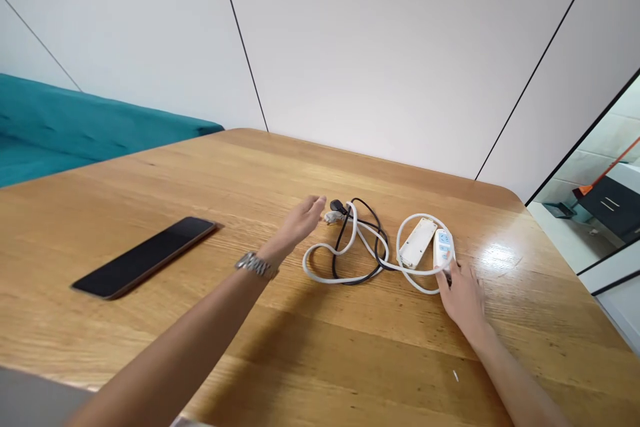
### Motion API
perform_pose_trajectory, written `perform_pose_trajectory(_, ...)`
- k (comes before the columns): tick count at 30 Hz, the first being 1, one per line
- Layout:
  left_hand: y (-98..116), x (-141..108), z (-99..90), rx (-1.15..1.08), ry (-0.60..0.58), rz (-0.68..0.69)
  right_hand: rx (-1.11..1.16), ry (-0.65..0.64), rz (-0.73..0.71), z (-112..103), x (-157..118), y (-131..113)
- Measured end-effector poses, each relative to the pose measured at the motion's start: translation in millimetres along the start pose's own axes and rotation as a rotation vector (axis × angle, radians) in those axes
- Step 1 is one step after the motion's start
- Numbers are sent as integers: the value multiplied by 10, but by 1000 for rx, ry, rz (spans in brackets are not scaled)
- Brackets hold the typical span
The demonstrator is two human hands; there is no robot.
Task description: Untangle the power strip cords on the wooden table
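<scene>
My left hand, with a metal watch on the wrist, is held above the table with its fingers stretched out together and nothing in them. Just past its fingertips lie a black plug and a white plug. Their cables, a white cord and a black cord, are looped loosely together. At the right, my right hand has its thumb and fingers around the near end of a white power strip. A second white strip, with its screwed underside up, lies beside it within a cord loop.
A black tablet-like slab lies on the wooden table at the left. A small white sliver is near my right forearm. Behind the table stands a white wall, with a teal sofa at the left.
</scene>
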State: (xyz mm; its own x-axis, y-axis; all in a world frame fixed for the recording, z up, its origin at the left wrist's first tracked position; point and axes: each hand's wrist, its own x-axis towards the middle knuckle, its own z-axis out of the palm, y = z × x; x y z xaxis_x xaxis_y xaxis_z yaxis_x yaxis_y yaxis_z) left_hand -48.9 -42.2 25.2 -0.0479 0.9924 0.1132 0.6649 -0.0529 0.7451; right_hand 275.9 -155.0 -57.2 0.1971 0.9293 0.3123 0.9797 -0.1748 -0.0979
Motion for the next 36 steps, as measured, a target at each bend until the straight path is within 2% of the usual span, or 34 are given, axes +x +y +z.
perform_pose_trajectory(2, 93, -341, 79, 57, 232, 260, -1, 1, -29, -2, -42, -99)
perform_pose_trajectory(3, 152, -531, 170, 140, 258, 409, -6, 7, -41, -7, -57, -149)
perform_pose_trajectory(5, 278, -876, 427, 343, 181, 653, -7, 33, -64, -14, -76, -234)
perform_pose_trajectory(7, 387, -1089, 728, 467, 38, 829, 26, 76, -100, -6, -85, -271)
perform_pose_trajectory(9, 463, -1127, 1007, 513, -39, 832, 111, 104, -166, 14, -87, -247)
perform_pose_trajectory(11, 504, -1034, 1220, 527, -82, 783, 238, 94, -234, 31, -86, -181)
perform_pose_trajectory(15, 533, -810, 1436, 548, -100, 723, 470, 73, -305, 24, -78, -67)
perform_pose_trajectory(19, 603, -777, 1498, 575, -35, 640, 648, 137, -270, 10, -56, -87)
perform_pose_trajectory(25, 650, -739, 1522, 541, -42, 642, 866, 136, -60, 31, -21, -49)
perform_pose_trajectory(31, 417, -469, 1370, 527, -27, 663, 890, 125, 15, 18, -7, 59)
perform_pose_trajectory(36, 155, -40, 1097, 560, -29, 618, 899, 63, 45, 1, -10, 35)
